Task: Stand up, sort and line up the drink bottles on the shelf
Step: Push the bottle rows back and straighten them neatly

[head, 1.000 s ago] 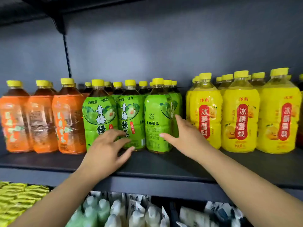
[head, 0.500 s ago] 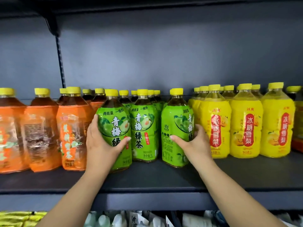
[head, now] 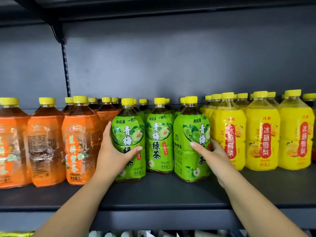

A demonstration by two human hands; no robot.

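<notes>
Three green-label tea bottles with yellow caps stand upright in a front row on the dark shelf (head: 153, 195). My left hand (head: 113, 152) grips the left green bottle (head: 128, 132), fingers round its left side and thumb across the label. My right hand (head: 211, 154) grips the right green bottle (head: 189, 134), thumb on the label and fingers behind its right side. The middle green bottle (head: 158, 139) stands untouched between them, slightly further back. More green bottles stand behind, mostly hidden.
Orange-label bottles (head: 80, 144) fill the shelf to the left, yellow-label bottles (head: 261, 134) to the right, all upright. A shelf upright with a bracket (head: 65, 71) rises at the back left. Packaged goods show on the lower shelf (head: 119, 234).
Both hands went from reaching toward the green bottles to gripping the left and right ones. The right bottle has turned, showing more of its front label, and has come forward.
</notes>
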